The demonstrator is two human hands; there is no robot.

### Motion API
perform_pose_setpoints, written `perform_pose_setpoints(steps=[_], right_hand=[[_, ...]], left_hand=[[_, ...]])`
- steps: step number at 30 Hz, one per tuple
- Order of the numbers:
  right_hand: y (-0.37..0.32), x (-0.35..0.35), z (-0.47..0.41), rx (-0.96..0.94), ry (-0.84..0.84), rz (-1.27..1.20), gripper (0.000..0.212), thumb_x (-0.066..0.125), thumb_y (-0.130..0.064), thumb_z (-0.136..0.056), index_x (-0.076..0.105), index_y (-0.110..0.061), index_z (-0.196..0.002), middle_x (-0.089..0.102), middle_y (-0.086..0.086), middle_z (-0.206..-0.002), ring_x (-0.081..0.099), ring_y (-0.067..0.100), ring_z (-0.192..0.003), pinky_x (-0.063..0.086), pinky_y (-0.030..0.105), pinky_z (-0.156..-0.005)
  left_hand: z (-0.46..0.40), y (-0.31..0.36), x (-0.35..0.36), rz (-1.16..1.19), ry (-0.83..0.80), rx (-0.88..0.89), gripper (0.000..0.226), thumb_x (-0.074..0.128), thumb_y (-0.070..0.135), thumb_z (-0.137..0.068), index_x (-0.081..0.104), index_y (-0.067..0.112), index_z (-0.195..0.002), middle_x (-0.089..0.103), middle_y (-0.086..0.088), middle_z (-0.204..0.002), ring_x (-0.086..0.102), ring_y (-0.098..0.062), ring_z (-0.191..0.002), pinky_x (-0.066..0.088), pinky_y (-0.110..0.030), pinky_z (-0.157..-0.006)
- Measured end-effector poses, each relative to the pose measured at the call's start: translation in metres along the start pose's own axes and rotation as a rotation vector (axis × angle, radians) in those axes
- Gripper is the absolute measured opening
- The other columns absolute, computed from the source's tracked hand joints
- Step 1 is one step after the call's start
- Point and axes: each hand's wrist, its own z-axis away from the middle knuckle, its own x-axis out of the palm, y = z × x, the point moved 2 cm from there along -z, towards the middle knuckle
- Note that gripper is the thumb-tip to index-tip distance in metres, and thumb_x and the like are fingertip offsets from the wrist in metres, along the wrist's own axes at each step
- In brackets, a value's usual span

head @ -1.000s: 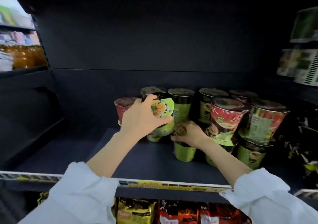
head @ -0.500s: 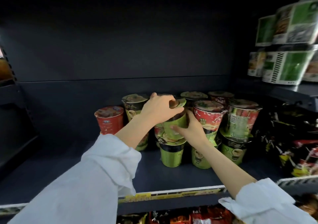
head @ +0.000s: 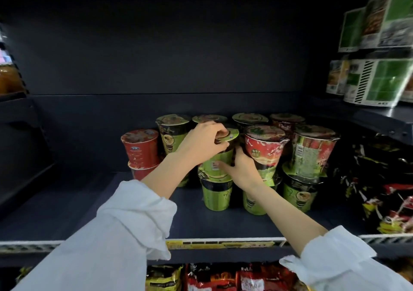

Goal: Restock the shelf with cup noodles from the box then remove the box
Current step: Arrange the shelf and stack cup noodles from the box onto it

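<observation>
lowered onto the bottom cup [head: 216, 198], green cup [head: 220, 160] sits gripped by left hand [head: 201, 144] and right hand [head: 242, 170]

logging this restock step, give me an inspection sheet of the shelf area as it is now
surface: dark shelf, bare at left, cups at right
job's things: green cup held atop another green cup; more cups stacked behind and right; box not in view
clutter: noodle packs at right
grippers: left hand grips the cup's lid rim; right hand holds its side
cables: nothing seen
surroundings: packs on shelf below; multipacks upper right
</observation>
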Motion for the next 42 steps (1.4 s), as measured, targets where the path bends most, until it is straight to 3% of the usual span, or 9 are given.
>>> perform_pose_setpoints(steps=[7,13,18,22,25,30,36,39,42], right_hand=[[-0.004,-0.017,0.023,0.008,-0.031,-0.079,0.059,0.063,-0.022,-0.089,0.035,0.000,-0.137,0.055,0.017,-0.128,0.055,0.029,-0.117,0.047,0.037,-0.097],[-0.010,-0.055,0.092,-0.058,-0.049,-0.086,0.026,0.054,-0.014,-0.093,0.057,-0.009,-0.119,0.064,0.006,-0.110,0.058,0.014,-0.089,0.043,0.018,-0.066],[0.008,-0.092,0.181,-0.060,-0.057,-0.024,0.015,0.055,-0.019,-0.094,0.066,-0.019,-0.104,0.069,-0.002,-0.097,0.063,0.012,-0.087,0.048,0.022,-0.072],[0.035,-0.119,0.264,0.034,-0.043,0.049,0.016,0.053,-0.019,-0.095,0.066,-0.015,-0.104,0.069,0.003,-0.092,0.064,0.019,-0.084,0.051,0.029,-0.074],[0.064,-0.139,0.325,0.101,-0.085,0.147,0.020,0.053,-0.018,-0.095,0.066,-0.012,-0.109,0.069,0.004,-0.102,0.063,0.015,-0.092,0.046,0.021,-0.077],[0.126,-0.185,0.407,0.258,-0.135,0.246,0.023,0.052,-0.015,-0.094,0.065,-0.011,-0.112,0.068,0.011,-0.103,0.064,0.028,-0.092,0.053,0.042,-0.083],[0.218,-0.236,0.467,0.410,-0.205,0.380,0.025,0.053,-0.013,-0.090,0.064,-0.010,-0.112,0.069,0.008,-0.105,0.065,0.024,-0.087,0.053,0.035,-0.077],[0.266,-0.252,0.482,0.450,-0.264,0.459,0.038,0.057,-0.020,-0.089,0.055,-0.009,-0.125,0.062,0.011,-0.119,0.057,0.028,-0.111,0.046,0.035,-0.088],[0.305,-0.255,0.489,0.448,-0.421,0.520,0.068,0.062,-0.028,-0.086,0.032,-0.013,-0.145,0.039,0.012,-0.142,0.029,0.031,-0.136,0.029,0.039,-0.109]], left_hand=[[0.036,0.017,-0.005,-0.067,0.158,-0.069,0.030,0.056,0.027,-0.091,0.059,0.020,-0.120,0.055,0.003,-0.122,0.047,-0.018,-0.113,0.044,-0.035,-0.091],[0.086,0.052,-0.004,0.095,0.079,-0.125,0.014,0.056,0.026,-0.091,0.064,0.023,-0.103,0.065,0.006,-0.100,0.062,-0.014,-0.094,0.053,-0.036,-0.080],[0.153,0.107,0.015,0.227,0.019,-0.176,0.017,0.057,0.023,-0.092,0.067,0.019,-0.105,0.069,0.002,-0.093,0.062,-0.013,-0.085,0.054,-0.035,-0.080],[0.210,0.170,0.048,0.284,-0.088,-0.171,0.017,0.055,0.024,-0.092,0.066,0.019,-0.104,0.069,0.000,-0.094,0.065,-0.019,-0.087,0.054,-0.033,-0.074],[0.244,0.224,0.076,0.336,-0.162,-0.155,0.017,0.055,0.024,-0.093,0.066,0.019,-0.105,0.069,-0.001,-0.094,0.064,-0.019,-0.086,0.053,-0.032,-0.071],[0.279,0.312,0.118,0.399,-0.303,-0.114,0.017,0.055,0.024,-0.091,0.068,0.017,-0.101,0.069,-0.004,-0.096,0.064,-0.024,-0.088,0.053,-0.036,-0.075],[0.289,0.412,0.176,0.376,-0.488,-0.019,0.022,0.053,0.021,-0.093,0.062,0.016,-0.112,0.065,-0.002,-0.105,0.062,-0.021,-0.091,0.054,-0.039,-0.078],[0.288,0.453,0.211,0.258,-0.593,0.040,0.027,0.052,0.025,-0.093,0.058,0.014,-0.118,0.059,-0.005,-0.115,0.059,-0.025,-0.099,0.053,-0.039,-0.079],[0.286,0.476,0.244,0.025,-0.690,0.075,0.035,0.053,0.032,-0.092,0.055,0.013,-0.122,0.054,-0.009,-0.122,0.053,-0.028,-0.111,0.049,-0.041,-0.088]])
